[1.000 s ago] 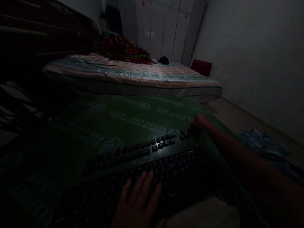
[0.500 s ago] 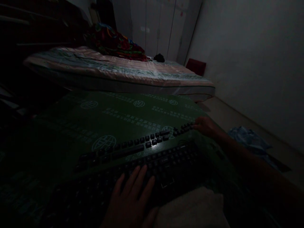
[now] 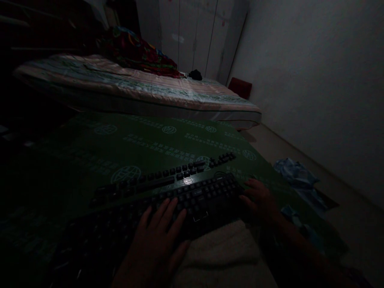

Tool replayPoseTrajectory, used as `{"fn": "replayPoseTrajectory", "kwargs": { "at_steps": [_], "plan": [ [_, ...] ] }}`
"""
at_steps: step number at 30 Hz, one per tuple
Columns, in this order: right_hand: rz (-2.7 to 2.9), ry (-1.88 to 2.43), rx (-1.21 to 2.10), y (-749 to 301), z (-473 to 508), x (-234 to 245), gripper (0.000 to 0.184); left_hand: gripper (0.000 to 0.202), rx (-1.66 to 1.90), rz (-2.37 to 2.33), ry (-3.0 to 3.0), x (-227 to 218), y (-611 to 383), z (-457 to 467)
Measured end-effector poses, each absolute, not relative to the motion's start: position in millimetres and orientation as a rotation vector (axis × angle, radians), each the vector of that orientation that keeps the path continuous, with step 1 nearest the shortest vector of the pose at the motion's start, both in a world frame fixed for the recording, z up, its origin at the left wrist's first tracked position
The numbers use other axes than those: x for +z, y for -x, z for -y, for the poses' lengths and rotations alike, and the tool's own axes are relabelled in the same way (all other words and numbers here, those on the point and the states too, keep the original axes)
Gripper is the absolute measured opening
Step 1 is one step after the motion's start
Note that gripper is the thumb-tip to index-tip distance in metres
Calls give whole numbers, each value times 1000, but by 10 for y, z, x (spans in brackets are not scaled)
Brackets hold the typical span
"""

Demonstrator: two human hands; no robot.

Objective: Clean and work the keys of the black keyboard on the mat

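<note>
A black keyboard (image 3: 192, 200) lies slantwise on the green printed tabletop (image 3: 150, 148). My left hand (image 3: 159, 228) rests flat over its keys, fingers spread. By the keyboard's right end is my right hand (image 3: 258, 198), its thumb and fingers apart and nothing visible between them; whether it touches the edge is too dark to tell. Beyond the keyboard, loose black keycaps (image 3: 187, 173) are set out in rows, including a long space bar (image 3: 156, 185). A light cloth (image 3: 222, 248) sits at the near side, against the keyboard's front edge.
Behind the table stands a bed (image 3: 144, 88) with a striped sheet and a red patterned blanket (image 3: 141, 54). Pale wardrobe doors (image 3: 186, 36) are at the back. Bluish cloth (image 3: 295, 170) lies on the floor at right. The room is dim.
My right hand has left the far right end of the keycap rows and come back toward me, beside the keyboard. My left hand stays on the keys. The view has shifted slightly.
</note>
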State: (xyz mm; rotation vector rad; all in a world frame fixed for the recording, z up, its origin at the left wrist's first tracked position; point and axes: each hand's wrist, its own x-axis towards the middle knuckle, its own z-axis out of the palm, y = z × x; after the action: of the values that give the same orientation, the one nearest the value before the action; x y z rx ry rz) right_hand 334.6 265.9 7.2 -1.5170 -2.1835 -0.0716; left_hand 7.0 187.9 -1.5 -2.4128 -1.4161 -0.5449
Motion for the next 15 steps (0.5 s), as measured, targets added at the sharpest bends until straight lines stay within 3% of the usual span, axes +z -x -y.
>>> {"fn": "replayPoseTrajectory", "kwargs": {
  "at_steps": [15],
  "plan": [
    [2193,1457,-248,-3158,-2714,21,18,45,-576,1458,2439,24,-83,-1848]
  ]
}}
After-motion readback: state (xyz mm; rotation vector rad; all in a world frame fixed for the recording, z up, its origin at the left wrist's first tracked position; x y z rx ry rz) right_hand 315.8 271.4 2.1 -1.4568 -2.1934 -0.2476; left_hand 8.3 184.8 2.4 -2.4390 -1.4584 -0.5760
